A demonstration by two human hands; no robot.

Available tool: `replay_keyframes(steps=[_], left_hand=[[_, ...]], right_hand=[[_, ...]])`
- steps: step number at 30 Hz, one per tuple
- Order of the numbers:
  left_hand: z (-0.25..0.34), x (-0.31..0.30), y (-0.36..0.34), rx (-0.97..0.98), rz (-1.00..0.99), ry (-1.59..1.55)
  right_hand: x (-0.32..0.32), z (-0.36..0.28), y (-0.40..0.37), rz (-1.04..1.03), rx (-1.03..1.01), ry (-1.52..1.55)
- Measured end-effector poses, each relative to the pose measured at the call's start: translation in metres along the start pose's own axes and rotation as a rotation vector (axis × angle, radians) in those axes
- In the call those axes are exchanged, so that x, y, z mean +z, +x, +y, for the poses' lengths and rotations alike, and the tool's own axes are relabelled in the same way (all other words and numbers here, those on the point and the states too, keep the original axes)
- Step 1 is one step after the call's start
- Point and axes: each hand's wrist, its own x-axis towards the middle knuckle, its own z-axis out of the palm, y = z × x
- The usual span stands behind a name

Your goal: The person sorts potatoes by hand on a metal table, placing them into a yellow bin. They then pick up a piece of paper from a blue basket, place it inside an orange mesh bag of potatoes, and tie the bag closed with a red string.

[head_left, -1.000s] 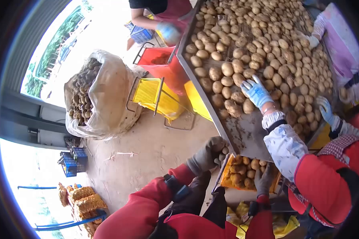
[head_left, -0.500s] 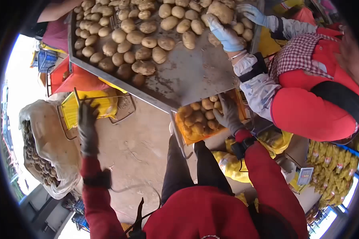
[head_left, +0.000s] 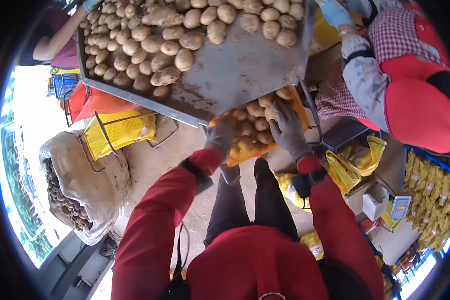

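Note:
An orange mesh bag (head_left: 238, 159) full of potatoes (head_left: 261, 124) hangs open at the near corner of a metal sorting table (head_left: 225, 75). My left hand (head_left: 220, 137), in a grey glove, is closed on the bag's left edge, its fingertips partly hidden. My right hand (head_left: 288, 131), gloved alike, lies over the potatoes at the bag's right side. Its fingers are stretched forward and the thumb stands apart, touching potatoes. Many loose potatoes (head_left: 150, 45) are spread over the far and left parts of the tabletop.
A co-worker's blue-gloved hand (head_left: 335, 12) is at the table's right edge; another person's arm (head_left: 60, 42) reaches in at upper left. A yellow bag on a wire frame (head_left: 120, 131) and a large potato sack (head_left: 80, 165) stand left. Yellow bags (head_left: 352, 165) lie right.
My left hand has swung from the far left to the bag's left edge. My right hand stays at the bag. The co-worker's hands have drawn back from the potatoes on the right.

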Motion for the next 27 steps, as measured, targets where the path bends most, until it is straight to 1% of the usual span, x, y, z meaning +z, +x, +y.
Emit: replay_keyframes(steps=[1,3,4,6,7,8,10,11,13,14,15,16,17,18,20,21,22,23,27], left_hand=[[-0.006,0.021,0.015,-0.024,0.072,0.032],[0.003,0.003,0.014,-0.045,0.07,-0.118],[0.004,-0.051,-0.005,-0.048,-0.002,-0.294],[0.013,-0.12,-0.033,0.119,-0.056,-0.213],[0.016,-0.112,-0.03,0.172,0.042,-0.398],[0.019,-0.088,-0.023,0.22,0.141,-0.584],[0.018,-0.04,-0.003,0.179,0.21,-0.615],[0.022,-0.037,0.002,0.159,0.244,-0.63],[0.029,-0.02,-0.006,0.065,0.395,-0.599],[0.035,-0.026,-0.016,-0.001,0.462,-0.568],[0.041,-0.032,-0.026,-0.069,0.525,-0.539],[0.042,-0.035,-0.038,-0.146,0.513,-0.611],[0.05,-0.057,-0.05,-0.254,0.403,-0.662],[0.058,-0.079,-0.061,-0.364,0.29,-0.701],[0.069,-0.068,-0.056,-0.26,0.352,-0.688],[0.072,-0.059,-0.052,-0.208,0.383,-0.683],[0.069,-0.052,-0.04,-0.148,0.39,-0.585],[0.07,-0.057,-0.026,-0.187,0.341,-0.62],[0.087,-0.085,0.026,-0.414,0.145,-0.695]], right_hand=[[-0.014,-0.002,-0.009,0.031,0.029,0.035],[-0.04,-0.009,-0.026,0.093,0.08,0.111],[-0.049,-0.009,-0.024,0.09,0.075,0.071],[-0.072,-0.004,-0.05,0.196,0.124,0.046],[-0.08,-0.001,-0.065,0.244,0.153,0.038],[-0.079,0.005,-0.074,0.288,0.175,0.006],[-0.082,0.014,-0.075,0.337,0.191,0.016],[-0.085,0.019,-0.072,0.36,0.196,0.017],[-0.095,0.03,-0.071,0.353,0.2,-0.003],[-0.098,0.034,-0.073,0.337,0.201,-0.009],[-0.096,0.038,-0.075,0.323,0.249,-0.003],[-0.092,0.043,-0.075,0.316,0.293,0.001],[-0.087,0.049,-0.074,0.314,0.337,0.005],[-0.076,0.06,-0.073,0.172,0.525,0.236],[-0.054,0.079,-0.075,-0.133,0.887,0.696],[-0.06,0.076,-0.071,-0.138,0.902,0.8],[-0.068,0.074,-0.068,-0.144,0.913,0.904],[-0.073,0.072,-0.065,-0.15,0.923,1.007],[-0.07,0.08,-0.07,-0.185,0.847,1.068]])
